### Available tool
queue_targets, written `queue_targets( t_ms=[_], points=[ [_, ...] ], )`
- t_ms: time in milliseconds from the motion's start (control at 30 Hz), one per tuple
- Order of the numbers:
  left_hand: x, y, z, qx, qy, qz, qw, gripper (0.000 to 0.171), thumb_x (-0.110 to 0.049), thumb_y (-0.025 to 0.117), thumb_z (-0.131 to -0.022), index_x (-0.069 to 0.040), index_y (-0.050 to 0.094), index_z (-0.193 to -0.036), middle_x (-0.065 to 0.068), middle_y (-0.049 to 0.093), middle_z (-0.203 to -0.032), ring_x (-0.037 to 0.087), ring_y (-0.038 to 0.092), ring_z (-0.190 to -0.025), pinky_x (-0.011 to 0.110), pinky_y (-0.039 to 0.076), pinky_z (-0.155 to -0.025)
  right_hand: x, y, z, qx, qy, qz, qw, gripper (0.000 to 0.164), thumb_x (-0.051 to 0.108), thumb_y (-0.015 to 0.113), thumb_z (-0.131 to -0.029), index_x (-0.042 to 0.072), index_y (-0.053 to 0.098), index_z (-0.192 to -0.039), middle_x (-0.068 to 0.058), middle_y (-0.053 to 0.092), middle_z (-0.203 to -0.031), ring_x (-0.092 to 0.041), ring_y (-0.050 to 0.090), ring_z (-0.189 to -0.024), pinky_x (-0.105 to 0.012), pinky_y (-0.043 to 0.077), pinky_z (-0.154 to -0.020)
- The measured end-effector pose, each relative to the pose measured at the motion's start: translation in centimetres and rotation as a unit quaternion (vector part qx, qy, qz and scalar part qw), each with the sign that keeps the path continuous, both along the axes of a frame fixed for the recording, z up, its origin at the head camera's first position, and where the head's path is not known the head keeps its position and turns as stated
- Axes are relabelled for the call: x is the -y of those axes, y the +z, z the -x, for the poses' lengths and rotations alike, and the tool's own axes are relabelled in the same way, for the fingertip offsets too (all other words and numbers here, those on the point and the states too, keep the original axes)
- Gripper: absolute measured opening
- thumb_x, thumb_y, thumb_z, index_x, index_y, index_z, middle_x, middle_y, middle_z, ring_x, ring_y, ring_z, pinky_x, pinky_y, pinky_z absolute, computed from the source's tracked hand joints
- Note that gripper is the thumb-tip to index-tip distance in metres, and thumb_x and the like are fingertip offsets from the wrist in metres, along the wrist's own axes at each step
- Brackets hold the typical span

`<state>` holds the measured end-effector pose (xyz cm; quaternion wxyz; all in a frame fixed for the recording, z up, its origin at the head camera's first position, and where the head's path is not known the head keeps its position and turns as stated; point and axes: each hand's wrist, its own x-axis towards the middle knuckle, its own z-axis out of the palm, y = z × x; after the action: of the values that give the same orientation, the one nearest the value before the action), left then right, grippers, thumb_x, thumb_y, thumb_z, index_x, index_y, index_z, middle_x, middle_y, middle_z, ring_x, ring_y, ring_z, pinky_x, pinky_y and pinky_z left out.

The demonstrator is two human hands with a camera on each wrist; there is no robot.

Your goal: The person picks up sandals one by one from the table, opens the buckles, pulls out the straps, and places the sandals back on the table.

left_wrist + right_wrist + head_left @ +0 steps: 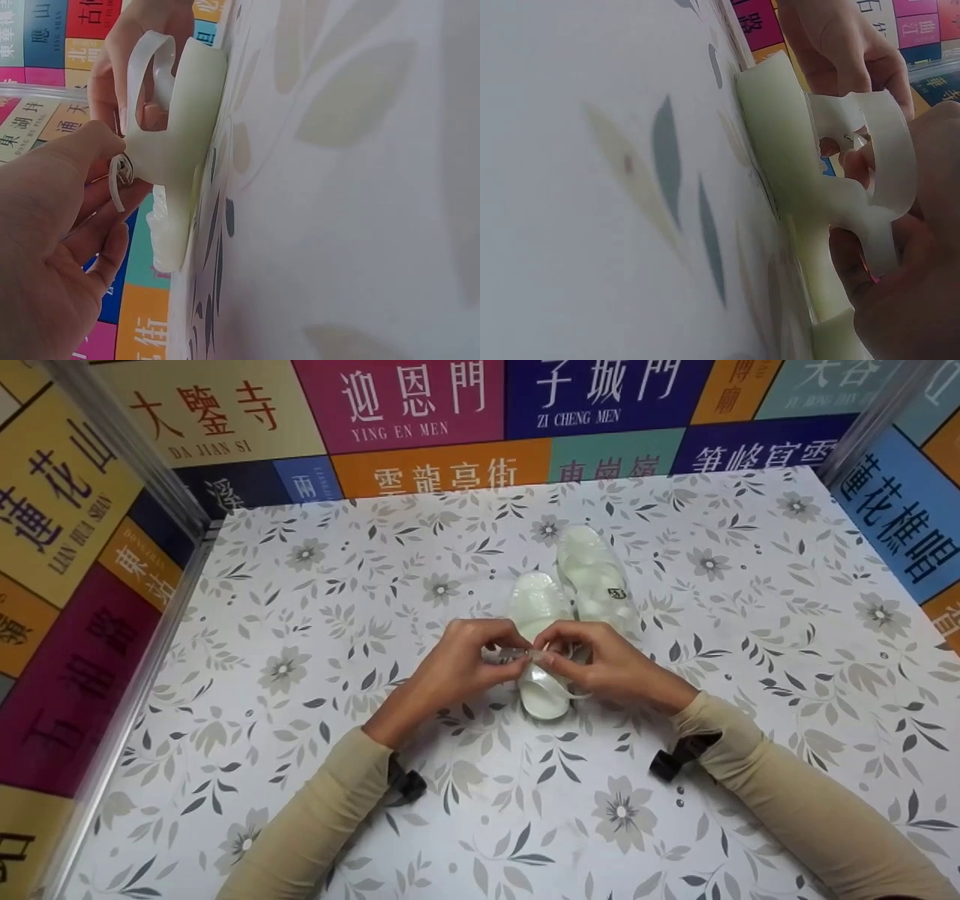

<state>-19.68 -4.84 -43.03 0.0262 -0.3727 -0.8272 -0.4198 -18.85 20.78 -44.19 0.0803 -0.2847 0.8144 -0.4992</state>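
A pale greenish-white sandal (545, 701) lies on the table between both hands, its heel end toward the person. My left hand (469, 660) pinches a strap of this sandal from the left, thumb and fingertips close together. In the left wrist view a thin, curled strip (120, 180) sticks out by its fingertips. From the right, my right hand (615, 664) pinches the strap (877, 251), seen between thumb and fingers in the right wrist view. A wide looped band (896, 154) arches above the sole. Fingers hide the spot where the hands meet.
The matching sandal (592, 562) lies just beyond, to the right, with a small dark mark on it. The floral-patterned table (360, 607) is bordered by coloured panels (420, 405) with lettering at the back and sides. A black camera band (405, 784) sits on each wrist.
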Motion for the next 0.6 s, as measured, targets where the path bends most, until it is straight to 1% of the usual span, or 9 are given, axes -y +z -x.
queue_targets(
  t_ms=[100, 200, 300, 433, 600],
  points=[
    [0.14, 0.06, 0.01, 0.002, 0.002, 0.001, 1.0000, 0.008, -0.014, 0.081, -0.096, -0.014, 0.081, -0.104, -0.002, 0.084, -0.104, 0.010, 0.078, -0.101, 0.023, 0.062, -0.094, -0.01, 0.05, -0.04, 0.013, -0.009, 0.003, 1.000, 0.010, 0.025, 0.075, -0.104, 0.023, 0.077, -0.113, 0.001, 0.075, -0.098, -0.018, 0.069, -0.089, -0.026, 0.057, -0.079],
    [0.25, 0.17, 0.04, 0.000, 0.003, 0.005, 1.0000, 0.009, -0.014, 0.080, -0.097, -0.013, 0.081, -0.105, 0.000, 0.084, -0.104, 0.012, 0.079, -0.101, 0.026, 0.062, -0.093, 0.12, 0.07, -0.06, 0.019, -0.020, 0.007, 1.000, 0.012, 0.028, 0.076, -0.104, 0.023, 0.077, -0.115, 0.000, 0.076, -0.091, -0.017, 0.068, -0.078, -0.025, 0.056, -0.069],
    [0.26, 0.27, 0.11, -0.004, 0.002, 0.008, 1.0000, 0.009, -0.015, 0.080, -0.098, -0.012, 0.082, -0.106, 0.001, 0.084, -0.104, 0.014, 0.080, -0.100, 0.028, 0.063, -0.093, 0.19, 0.13, -0.09, 0.014, -0.028, 0.009, 0.999, 0.014, 0.033, 0.077, -0.103, 0.025, 0.078, -0.115, -0.001, 0.075, -0.085, -0.016, 0.066, -0.069, -0.025, 0.055, -0.060],
    [0.24, 0.29, 0.16, -0.008, -0.002, 0.010, 0.9999, 0.010, -0.014, 0.080, -0.097, -0.012, 0.081, -0.107, 0.001, 0.084, -0.104, 0.012, 0.080, -0.101, 0.027, 0.062, -0.093, 0.18, 0.21, -0.12, 0.007, -0.031, 0.008, 0.999, 0.014, 0.032, 0.078, -0.102, 0.026, 0.079, -0.115, -0.002, 0.072, -0.084, -0.015, 0.063, -0.069, -0.024, 0.053, -0.060],
    [0.25, 0.10, 0.25, -0.002, -0.008, 0.012, 0.9999, 0.010, -0.013, 0.080, -0.097, -0.011, 0.081, -0.107, 0.000, 0.083, -0.105, 0.011, 0.079, -0.101, 0.025, 0.062, -0.093, -0.04, 0.17, -0.18, 0.019, -0.030, 0.011, 0.999, 0.014, 0.027, 0.077, -0.103, 0.024, 0.080, -0.117, -0.002, 0.071, -0.081, -0.013, 0.061, -0.069, -0.024, 0.051, -0.062]
  ],
)
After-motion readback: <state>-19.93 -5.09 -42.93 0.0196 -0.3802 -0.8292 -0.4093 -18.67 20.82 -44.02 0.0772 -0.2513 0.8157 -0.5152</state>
